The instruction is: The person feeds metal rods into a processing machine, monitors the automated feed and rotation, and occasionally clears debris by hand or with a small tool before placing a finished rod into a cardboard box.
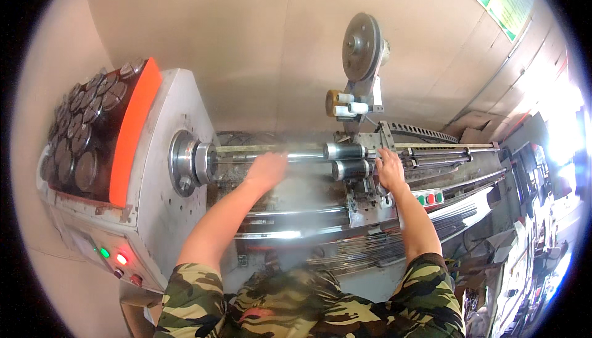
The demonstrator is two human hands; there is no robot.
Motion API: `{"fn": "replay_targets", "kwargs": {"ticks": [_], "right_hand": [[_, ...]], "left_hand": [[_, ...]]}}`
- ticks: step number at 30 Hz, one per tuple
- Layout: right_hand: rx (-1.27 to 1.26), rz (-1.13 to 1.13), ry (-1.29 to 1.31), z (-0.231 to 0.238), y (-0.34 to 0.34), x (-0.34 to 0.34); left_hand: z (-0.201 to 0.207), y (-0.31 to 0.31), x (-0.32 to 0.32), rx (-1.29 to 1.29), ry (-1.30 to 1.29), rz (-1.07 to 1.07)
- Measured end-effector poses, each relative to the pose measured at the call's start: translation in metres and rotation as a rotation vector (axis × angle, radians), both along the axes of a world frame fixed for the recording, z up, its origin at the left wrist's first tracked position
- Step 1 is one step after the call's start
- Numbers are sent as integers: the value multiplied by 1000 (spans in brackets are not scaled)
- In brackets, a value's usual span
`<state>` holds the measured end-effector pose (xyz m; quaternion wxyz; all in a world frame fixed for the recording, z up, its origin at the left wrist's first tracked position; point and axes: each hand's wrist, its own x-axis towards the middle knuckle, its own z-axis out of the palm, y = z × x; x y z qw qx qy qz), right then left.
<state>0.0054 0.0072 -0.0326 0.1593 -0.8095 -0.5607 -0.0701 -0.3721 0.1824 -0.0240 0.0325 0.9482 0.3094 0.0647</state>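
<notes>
A long steel rod runs horizontally from a round chuck on the grey machine head to a sliding carriage. My left hand rests over the rod near its middle, fingers curled on it. My right hand lies on the carriage beside two dark cylindrical rollers, palm down on the metal parts. A grey pulley wheel stands on an upright arm above the carriage.
An orange-edged rack with several round dark discs sits on the machine's left top. Green and red lamps glow on the front panel. Coloured buttons sit right of the carriage. Shiny rods lie below the bed. Cluttered shelves fill the right.
</notes>
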Motion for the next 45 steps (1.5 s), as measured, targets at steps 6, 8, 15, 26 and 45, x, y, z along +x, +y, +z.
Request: {"fn": "replay_targets", "kwargs": {"ticks": [6,8,15,26,45], "right_hand": [[2,26,5,5,-5,9],[4,34,12,7,-4,10],[46,65,29,9,-12,34],[116,162,225,10,-12,18],[72,131,270,-3,-12,41]], "left_hand": [[7,1,-16,-40,-48,50],[1,5,-22,13,-58,31],[4,0,-9,19,84,31],[8,-15,20,20,197,143],[-3,-34,112,-31,250,91]]}}
